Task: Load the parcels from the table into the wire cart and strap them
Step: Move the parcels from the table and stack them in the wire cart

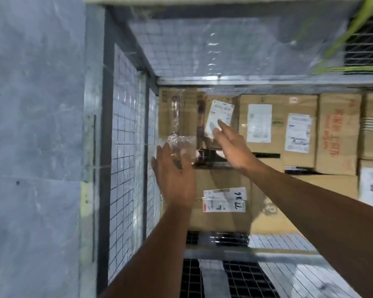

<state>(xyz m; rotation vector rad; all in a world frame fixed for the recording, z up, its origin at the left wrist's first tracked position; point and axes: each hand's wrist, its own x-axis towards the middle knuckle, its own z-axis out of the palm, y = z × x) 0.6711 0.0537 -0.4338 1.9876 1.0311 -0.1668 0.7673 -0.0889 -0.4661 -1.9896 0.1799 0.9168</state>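
Observation:
I look down into the wire cart [125, 168], where several brown cardboard parcels lie packed side by side. My left hand [174, 175] is spread open over a clear plastic-wrapped item [179, 143] at the cart's left wall, fingertips touching it. My right hand [230, 145] reaches further in, its fingers resting on a small parcel with a white label [221, 114]. It is unclear whether the fingers pinch it. A large box with a white label marked in pen [224, 200] lies below both hands.
The cart's mesh side [121, 211] stands on the left, with grey floor [35, 147] beyond it. More labelled boxes [297, 134] fill the right side. Mesh flooring [246, 276] shows at the near edge. A yellow-green strap [340, 39] hangs at top right.

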